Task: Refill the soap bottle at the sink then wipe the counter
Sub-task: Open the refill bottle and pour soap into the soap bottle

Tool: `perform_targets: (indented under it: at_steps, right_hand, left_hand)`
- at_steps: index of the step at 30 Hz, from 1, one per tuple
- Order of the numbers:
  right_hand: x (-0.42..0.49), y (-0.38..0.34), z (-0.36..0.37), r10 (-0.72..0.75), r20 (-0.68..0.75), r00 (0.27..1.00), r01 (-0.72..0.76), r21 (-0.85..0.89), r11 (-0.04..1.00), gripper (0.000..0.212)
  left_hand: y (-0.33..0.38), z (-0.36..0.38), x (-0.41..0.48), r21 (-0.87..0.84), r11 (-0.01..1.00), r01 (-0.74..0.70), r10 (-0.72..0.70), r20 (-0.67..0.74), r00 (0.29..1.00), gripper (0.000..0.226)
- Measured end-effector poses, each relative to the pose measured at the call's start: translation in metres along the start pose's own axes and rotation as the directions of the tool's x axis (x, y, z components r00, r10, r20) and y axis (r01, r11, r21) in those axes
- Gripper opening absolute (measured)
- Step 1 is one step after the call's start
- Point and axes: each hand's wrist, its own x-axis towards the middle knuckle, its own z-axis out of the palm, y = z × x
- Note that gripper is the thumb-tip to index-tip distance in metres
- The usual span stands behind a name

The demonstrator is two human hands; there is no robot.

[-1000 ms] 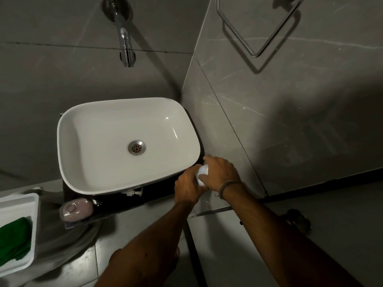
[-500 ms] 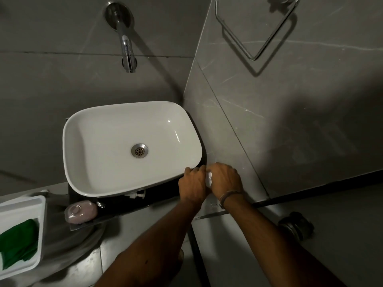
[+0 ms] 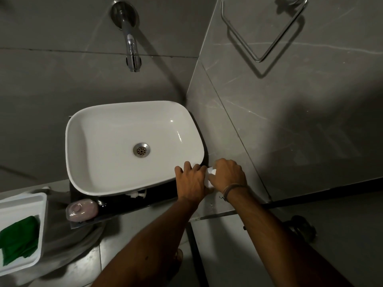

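A white soap bottle (image 3: 209, 175) stands at the right front corner of the white basin (image 3: 99, 179), mostly hidden between my hands. My left hand (image 3: 191, 181) wraps round its left side, fingers reaching over the basin's rim. My right hand (image 3: 227, 172) curls over its top and right side. Only a small white strip of the bottle shows. A white pump head (image 3: 137, 194) lies on the dark counter (image 3: 161, 195) under the basin's front edge. A green cloth (image 3: 19, 238) lies in a white tray (image 3: 22, 200) at the far left.
A chrome wall tap (image 3: 131, 48) hangs above the basin, whose drain (image 3: 141, 149) is bare. A pink soap case (image 3: 81, 209) sits at the counter's left front corner. A chrome towel ring (image 3: 263, 30) is on the right wall. Grey floor tiles lie below.
Both hands, with the bottle between them, have closed tighter together, hiding more of it. The view has tilted slightly, so the basin sits lower and to the right in the frame.
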Motion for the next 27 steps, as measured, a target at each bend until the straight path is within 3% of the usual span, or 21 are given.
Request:
perform_targets:
  at_steps: [2, 5, 9, 13, 15, 18, 22, 25, 27]
  right_hand:
    - [-0.002, -0.003, 0.001, -0.028, -0.029, 0.999, 0.029, 0.037, 0.999, 0.032]
    - [-0.004, -0.002, 0.001, 0.026, -0.021, 0.999, -0.025, 0.064, 0.998, 0.05]
    - [-0.003, -0.001, 0.004, -0.03, -0.036, 0.999, 0.034, 0.104, 0.994, 0.03]
    - [-0.004, 0.002, 0.005, 0.014, 0.004, 1.0, -0.014, 0.088, 0.996, 0.061]
    - [-0.004, 0.001, 0.004, 0.049, 0.026, 0.998, -0.049, 0.005, 0.999, 0.048]
    - [-0.01, -0.002, -0.001, 0.002, -0.091, 0.996, -0.006, -0.042, 0.999, 0.029]
    - [-0.031, 0.006, -0.009, -0.007, -0.293, 0.956, 0.039, 0.103, 0.994, 0.03]
    - [-0.05, 0.017, -0.005, 0.071, -0.332, 0.94, 0.047, 0.334, 0.941, 0.028]
    - [-0.067, 0.024, 0.006, 0.115, -0.369, 0.922, 0.046, 0.4, 0.915, 0.018]
  left_hand:
    - [0.0, 0.0, 0.001, -0.009, 1.0, 0.001, -0.001, 0.004, 1.0, 0.061]
    - [-0.001, -0.001, 0.001, -0.007, 1.0, 0.001, 0.0, 0.02, 1.0, 0.059]
    - [-0.001, -0.002, 0.001, -0.023, 1.0, 0.011, -0.01, 0.02, 1.0, 0.063]
    - [-0.001, -0.001, 0.001, -0.033, 0.999, 0.011, -0.01, 0.028, 1.0, 0.066]
    - [-0.002, -0.002, 0.0, -0.033, 0.999, 0.014, -0.013, 0.027, 1.0, 0.066]
    - [0.0, -0.002, 0.001, -0.038, 0.999, 0.018, -0.017, 0.027, 0.999, 0.066]
    - [-0.001, -0.001, 0.005, -0.037, 0.999, -0.005, 0.005, 0.003, 1.0, 0.062]
    - [0.001, 0.0, 0.012, -0.069, 0.997, -0.022, 0.021, -0.028, 0.999, 0.06]
    - [0.002, 0.0, 0.017, -0.089, 0.995, -0.034, 0.03, -0.046, 0.998, 0.064]
